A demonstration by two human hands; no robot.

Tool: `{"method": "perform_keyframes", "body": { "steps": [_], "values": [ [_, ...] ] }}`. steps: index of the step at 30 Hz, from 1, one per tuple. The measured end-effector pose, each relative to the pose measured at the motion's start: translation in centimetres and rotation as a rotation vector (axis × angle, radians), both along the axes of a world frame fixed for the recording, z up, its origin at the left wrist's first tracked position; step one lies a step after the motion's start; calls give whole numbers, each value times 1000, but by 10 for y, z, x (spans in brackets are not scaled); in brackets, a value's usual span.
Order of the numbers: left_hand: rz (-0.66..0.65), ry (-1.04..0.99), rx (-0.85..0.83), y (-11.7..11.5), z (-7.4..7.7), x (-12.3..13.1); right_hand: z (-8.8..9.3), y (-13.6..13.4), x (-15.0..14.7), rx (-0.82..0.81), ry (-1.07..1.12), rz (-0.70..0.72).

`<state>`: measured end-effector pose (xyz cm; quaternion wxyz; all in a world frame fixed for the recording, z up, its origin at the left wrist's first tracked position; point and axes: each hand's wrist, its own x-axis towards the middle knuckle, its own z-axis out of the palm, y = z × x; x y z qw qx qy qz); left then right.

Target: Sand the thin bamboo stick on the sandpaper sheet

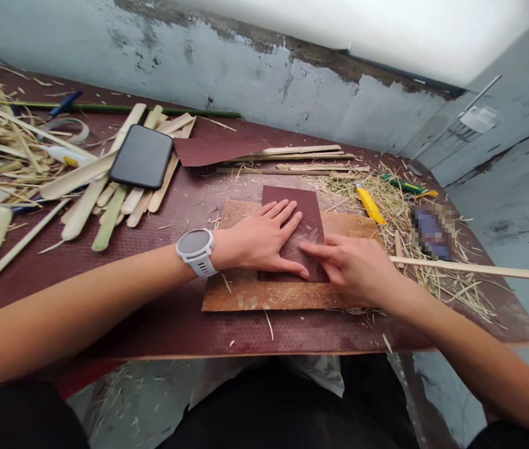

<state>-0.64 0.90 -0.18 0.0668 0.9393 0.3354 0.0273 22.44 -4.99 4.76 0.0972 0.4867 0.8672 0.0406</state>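
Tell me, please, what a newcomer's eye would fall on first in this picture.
Probably the hands near the centre: the left hand spread flat on a dark reddish sheet, the right hand at its right side, above a brown board. Next might come the dark phone lying across pale strips at left, then the yellow tool among shavings at right.

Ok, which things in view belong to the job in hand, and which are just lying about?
Likely in use:
dark red sheet, under the left hand
wooden board, beneath it
pale strip, at the right hand

Likely just lying about:
phone
yellow cutter
green-handled tool
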Motion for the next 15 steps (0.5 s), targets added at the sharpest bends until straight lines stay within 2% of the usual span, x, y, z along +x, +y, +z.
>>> {"method": "perform_keyframes", "body": {
  "steps": [3,8,12,15],
  "values": [
    [2,-18,9,0,-1,0,0,6,2,120,-19,-126],
    [-5,-3,-6,0,0,0,1,3,-1,-18,-17,22],
    [3,-9,11,0,-1,0,2,7,-2,103,-28,-99],
    [-10,7,3,1,-1,0,2,8,-4,33,-46,-39]
  ]
}}
